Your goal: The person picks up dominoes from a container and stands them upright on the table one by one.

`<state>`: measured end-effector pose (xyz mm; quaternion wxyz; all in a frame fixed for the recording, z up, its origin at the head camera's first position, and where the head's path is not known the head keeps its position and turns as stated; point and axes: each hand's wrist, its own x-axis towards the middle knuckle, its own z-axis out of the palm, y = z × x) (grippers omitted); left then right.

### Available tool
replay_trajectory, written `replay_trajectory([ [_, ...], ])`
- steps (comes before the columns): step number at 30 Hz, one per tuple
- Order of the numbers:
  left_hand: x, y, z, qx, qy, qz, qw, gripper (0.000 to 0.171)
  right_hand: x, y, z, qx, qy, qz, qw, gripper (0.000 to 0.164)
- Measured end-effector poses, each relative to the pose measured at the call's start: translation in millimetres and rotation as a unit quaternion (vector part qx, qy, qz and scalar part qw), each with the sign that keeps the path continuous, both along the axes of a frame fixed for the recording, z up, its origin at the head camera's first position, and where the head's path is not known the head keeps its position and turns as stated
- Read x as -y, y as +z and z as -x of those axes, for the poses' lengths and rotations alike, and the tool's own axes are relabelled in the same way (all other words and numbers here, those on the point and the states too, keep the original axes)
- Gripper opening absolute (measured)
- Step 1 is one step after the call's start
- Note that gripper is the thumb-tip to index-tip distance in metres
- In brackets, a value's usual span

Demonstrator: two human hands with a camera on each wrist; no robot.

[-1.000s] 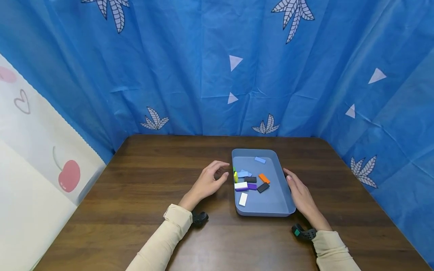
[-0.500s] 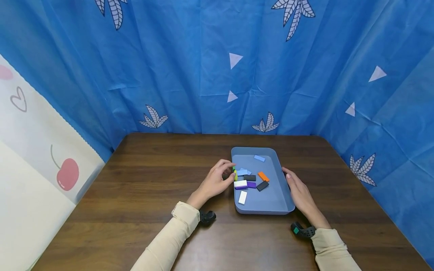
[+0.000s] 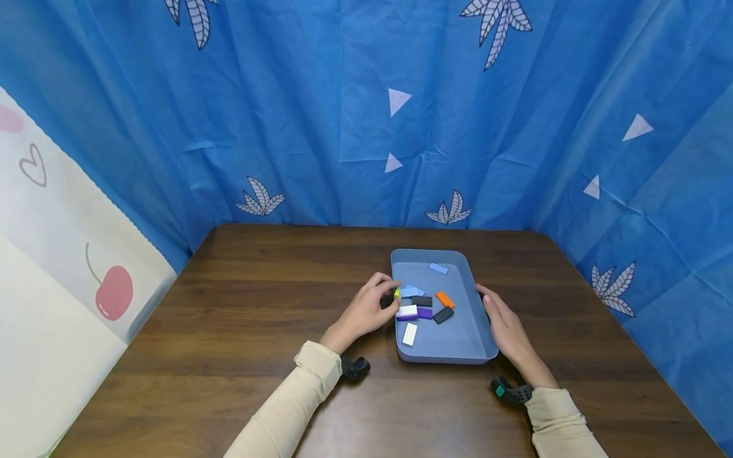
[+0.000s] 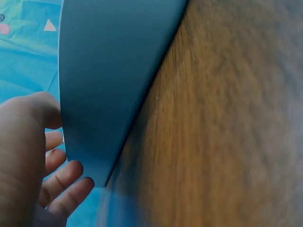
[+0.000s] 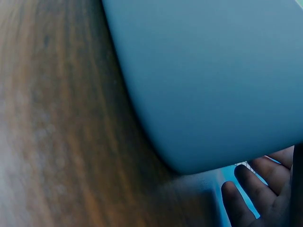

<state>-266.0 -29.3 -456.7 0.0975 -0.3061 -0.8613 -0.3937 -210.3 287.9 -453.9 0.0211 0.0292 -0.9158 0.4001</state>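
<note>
A blue-grey tray lies on the table with small flat blocks in it. Over its left rim reaches my left hand, thumb and index finger on either side of a yellow block, pinching it. Close to that hand are a light blue block, a white block over purple ones, and a dark block. The left wrist view shows the left fingers beside the tray's outer wall; the block is hidden there. My right hand rests along the tray's right wall, fingers fairly straight.
Farther inside the tray lie an orange block, another dark block, a lone white block and a blue block. A brown wooden table surrounds the tray. Blue curtains hang along its far and right edges.
My left hand has moved right to the tray's rim, and its thumb and index finger have closed about the yellow block. The green block is hidden now. My right hand has stayed in place.
</note>
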Motion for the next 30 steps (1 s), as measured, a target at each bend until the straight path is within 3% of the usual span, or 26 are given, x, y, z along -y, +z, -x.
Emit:
replay_trajectory([
  [10, -0.6, -0.8, -1.5, -0.005, 0.014, 0.016, 0.9998, 0.037, -0.1, 0.9, -0.2, -0.001, 0.001, -0.001, 1.000, 0.066],
  [30, -2.3, -3.5, -1.7, -0.021, 0.030, -0.008, 0.9993, 0.029, 0.7, -0.5, 1.3, 0.001, 0.003, 0.003, 1.000, 0.066],
])
